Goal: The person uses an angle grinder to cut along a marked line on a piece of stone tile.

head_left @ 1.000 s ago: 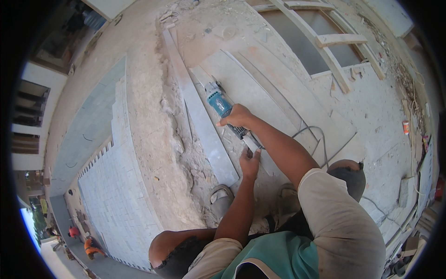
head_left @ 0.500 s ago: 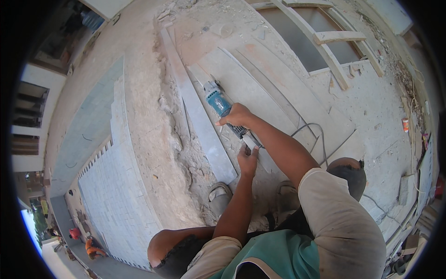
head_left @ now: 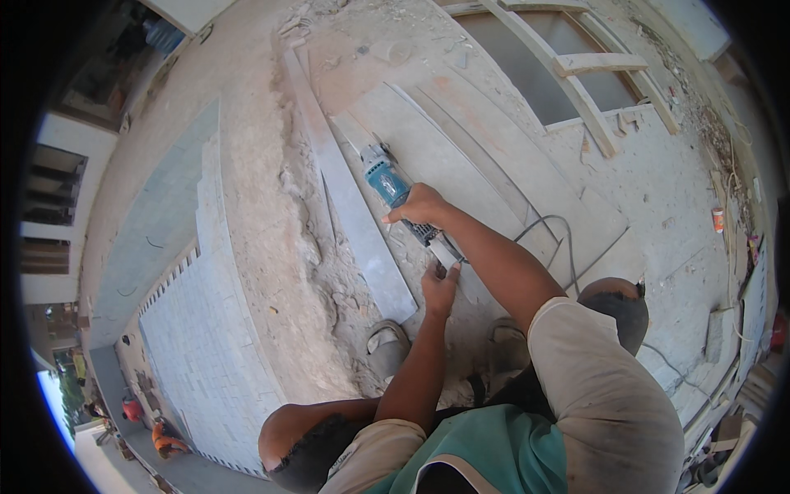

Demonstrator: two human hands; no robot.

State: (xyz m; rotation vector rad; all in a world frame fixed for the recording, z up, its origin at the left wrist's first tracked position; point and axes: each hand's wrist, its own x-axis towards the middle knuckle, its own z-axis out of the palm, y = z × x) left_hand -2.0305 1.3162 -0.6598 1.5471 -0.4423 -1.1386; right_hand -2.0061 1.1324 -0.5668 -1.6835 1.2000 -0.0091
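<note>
An angle grinder (head_left: 385, 179) with a teal body and grey metal head points away from me to the upper left. My right hand (head_left: 422, 204) is closed round the middle of its body, the thumb on the left side. Nearer to me, my left hand (head_left: 441, 288) grips the tool's rear end. The grinder's head is over the left edge of a wide pale slab (head_left: 461, 177); the disc is seen nearly edge-on, and I cannot tell whether it touches. Along the left lies a long narrow grey slab (head_left: 362, 226). A dark cord (head_left: 568, 239) loops right of my right forearm.
My sandalled feet (head_left: 387, 350) are at the slab's near end. Left of it runs a broken concrete edge (head_left: 309, 247) with rubble. A wooden frame (head_left: 576, 82) spans a floor opening at the far right. A person in orange (head_left: 167, 442) crouches beside lower tiled paving (head_left: 214, 354).
Both hands keep their hold on the grinder, which stays in almost the same place. Only my legs shift slightly.
</note>
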